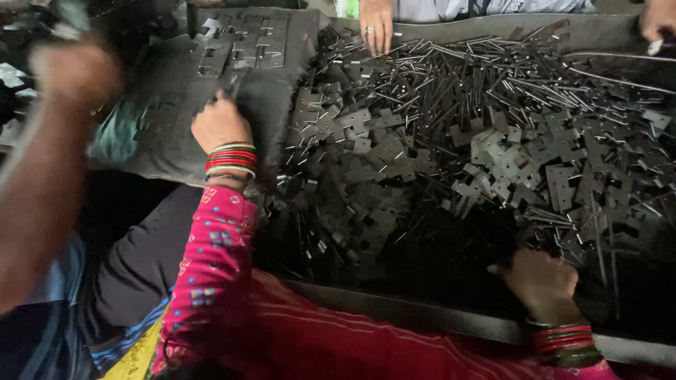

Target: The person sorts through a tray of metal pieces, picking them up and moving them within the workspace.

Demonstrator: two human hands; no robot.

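Note:
A big heap of dark flat metal plates (493, 162) and thin metal pins (451, 70) fills a long tray. My left hand (220, 125), with red and green bangles on its wrist, rests on a grey cloth (176, 84) left of the heap. Its fingers are curled round a small dark metal plate (231, 86). My right hand (539, 280), also with bangles, reaches into the dark near edge of the heap. Its fingers are bent into the plates, and what they hold is hidden.
Flat cut-out plates (243, 42) lie in rows on the cloth at the back left. Another person's hand with a ring (377, 24) rests on the tray's far rim, and a further hand (658, 20) is at the top right. A blurred arm (49, 141) crosses the left side. The tray's near rim (422, 317) runs along my lap.

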